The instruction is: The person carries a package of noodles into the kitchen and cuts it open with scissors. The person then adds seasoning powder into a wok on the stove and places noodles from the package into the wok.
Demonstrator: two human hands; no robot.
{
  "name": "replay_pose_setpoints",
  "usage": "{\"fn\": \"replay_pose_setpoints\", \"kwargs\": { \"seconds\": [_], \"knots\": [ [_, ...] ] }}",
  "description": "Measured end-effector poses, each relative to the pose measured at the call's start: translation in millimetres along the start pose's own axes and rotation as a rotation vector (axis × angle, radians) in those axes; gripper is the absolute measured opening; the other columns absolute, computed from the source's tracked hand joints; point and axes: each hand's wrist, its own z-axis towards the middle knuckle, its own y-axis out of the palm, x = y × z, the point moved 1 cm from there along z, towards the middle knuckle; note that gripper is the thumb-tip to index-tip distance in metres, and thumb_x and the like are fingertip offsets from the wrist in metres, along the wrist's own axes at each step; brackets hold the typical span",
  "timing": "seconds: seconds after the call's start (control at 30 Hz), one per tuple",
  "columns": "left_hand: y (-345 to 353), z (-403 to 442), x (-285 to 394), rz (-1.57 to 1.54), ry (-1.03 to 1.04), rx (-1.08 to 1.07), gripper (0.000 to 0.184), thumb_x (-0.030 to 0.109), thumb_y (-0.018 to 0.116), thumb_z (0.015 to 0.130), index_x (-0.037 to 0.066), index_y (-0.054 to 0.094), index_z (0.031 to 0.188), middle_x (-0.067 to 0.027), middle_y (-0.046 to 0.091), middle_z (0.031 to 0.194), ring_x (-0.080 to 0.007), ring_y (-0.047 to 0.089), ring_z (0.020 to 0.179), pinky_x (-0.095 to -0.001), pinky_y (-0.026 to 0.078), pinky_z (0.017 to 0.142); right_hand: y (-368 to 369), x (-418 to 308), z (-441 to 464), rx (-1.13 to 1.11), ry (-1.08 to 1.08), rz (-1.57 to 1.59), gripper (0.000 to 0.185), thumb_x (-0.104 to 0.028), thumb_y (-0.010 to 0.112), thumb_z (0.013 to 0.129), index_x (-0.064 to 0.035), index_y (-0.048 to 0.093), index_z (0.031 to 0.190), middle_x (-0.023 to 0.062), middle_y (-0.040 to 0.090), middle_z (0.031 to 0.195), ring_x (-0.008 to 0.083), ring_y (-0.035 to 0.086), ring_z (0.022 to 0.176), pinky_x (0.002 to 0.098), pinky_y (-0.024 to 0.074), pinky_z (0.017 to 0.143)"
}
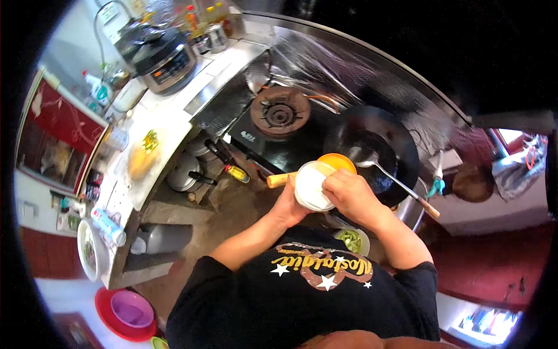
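My left hand (pixel 285 206) is wrapped round a round white tub (pixel 313 203) in front of my chest. The tub is open at the top, and pale white contents show inside. My right hand (pixel 350 195) is over its mouth, with fingers pinched together at the opening; what they hold is hidden. An orange lid (pixel 337 161) stands up at the tub's far rim. Beyond my hands sits a dark wok (pixel 372 125) with a metal ladle (pixel 395 179) leaning in it. A light wooden handle (pixel 280 181) sticks out beside my left hand; its other end is covered.
A bare gas burner (pixel 281 111) lies left of the wok. On the left counter stand a rice cooker (pixel 168 64) and a cutting board (pixel 165 151) with chopped food. Below my right forearm is a bowl of green vegetables (pixel 351 239). Pots (pixel 185 171) sit under the counter.
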Motion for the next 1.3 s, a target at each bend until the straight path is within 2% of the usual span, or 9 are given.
{"fn": "replay_pose_setpoints", "kwargs": {
  "seconds": [0.2,0.33,0.47,0.6,0.67,0.77,0.9,1.03,1.3],
  "knots": [
    [-11,-29,38,-0.023,0.110,-0.034,0.093,0.075,0.045,0.068,0.012,0.031,0.135,-0.0111,0.043,0.131,-0.0261,0.045,0.119,-0.0440,0.038,0.098,-23,5,27,0.276,0.342,0.109,0.027,-0.007,0.061,0.076,-0.0044,0.056,0.103,0.0076,0.061,0.084,0.0163,0.056,0.071,0.0268,0.0462,0.066],
    [-22,-49,60,-0.028,0.140,0.034,0.097,0.076,0.048,0.065,0.011,0.031,0.135,-0.0113,0.041,0.133,-0.0266,0.044,0.120,-0.0444,0.035,0.100,34,30,56,-0.160,0.367,0.544,0.027,-0.019,0.054,0.086,0.0016,0.054,0.104,0.0111,0.061,0.086,0.0158,0.056,0.079,0.0289,0.0447,0.072],
    [-75,-66,69,-0.061,0.240,0.029,0.083,0.068,0.046,0.074,0.011,0.035,0.133,-0.0049,0.048,0.127,-0.0210,0.047,0.116,-0.0391,0.039,0.096,71,21,96,-0.013,0.527,0.733,0.027,-0.017,0.050,0.085,0.0032,0.058,0.100,0.0100,0.062,0.086,0.0134,0.057,0.076,0.0270,0.0458,0.069],
    [-117,-86,96,-0.051,0.206,0.070,0.072,0.066,0.042,0.079,0.017,0.037,0.132,-0.0050,0.051,0.122,-0.0211,0.051,0.110,-0.0391,0.047,0.082,88,-48,149,-0.029,0.229,0.366,0.026,-0.008,0.057,0.081,-0.0038,0.057,0.106,0.0114,0.063,0.092,0.0210,0.062,0.078,0.0312,0.0475,0.073],
    [-128,-100,123,-0.094,0.163,0.125,0.066,0.064,0.036,0.084,0.017,0.038,0.130,-0.0070,0.050,0.123,-0.0238,0.051,0.110,-0.0422,0.047,0.080,111,-85,174,-0.093,-0.187,0.093,0.037,-0.015,0.067,0.071,-0.0050,0.057,0.105,0.0124,0.060,0.098,0.0310,0.056,0.088,0.0378,0.0463,0.076],
    [-158,-112,164,-0.216,0.273,0.165,0.065,0.063,0.033,0.085,0.016,0.038,0.130,-0.0082,0.048,0.125,-0.0259,0.050,0.111,-0.0457,0.046,0.083,149,-128,202,-0.246,-0.331,-0.096,0.054,-0.026,0.073,0.063,-0.0077,0.054,0.111,0.0127,0.050,0.115,0.0319,0.049,0.101,0.0398,0.0403,0.082],
    [-197,-152,223,-0.190,0.268,0.184,0.070,0.063,0.032,0.085,0.012,0.033,0.133,-0.0101,0.042,0.130,-0.0278,0.044,0.117,-0.0471,0.040,0.094,196,-153,249,-0.330,-0.341,-0.089,0.058,-0.023,0.073,0.061,-0.0065,0.052,0.112,0.0139,0.046,0.121,0.0340,0.045,0.109,0.0413,0.0378,0.087],
    [-222,-194,283,-0.061,0.355,0.294,0.060,0.053,0.041,0.087,0.013,0.034,0.132,-0.0097,0.046,0.126,-0.0278,0.050,0.112,-0.0487,0.049,0.083,235,-188,297,-0.305,-0.416,-0.127,0.059,-0.022,0.072,0.064,-0.0056,0.050,0.116,0.0162,0.046,0.122,0.0353,0.044,0.110,0.0411,0.0377,0.089],
    [-330,-279,438,-0.101,0.886,0.549,0.056,0.037,0.048,0.085,0.011,0.033,0.132,-0.0137,0.043,0.130,-0.0319,0.047,0.115,-0.0558,0.042,0.089,260,-200,370,-0.117,-0.197,0.268,0.043,-0.004,0.066,0.070,0.0003,0.051,0.111,0.0187,0.053,0.112,0.0356,0.051,0.103,0.0375,0.0415,0.088]
  ]
}}
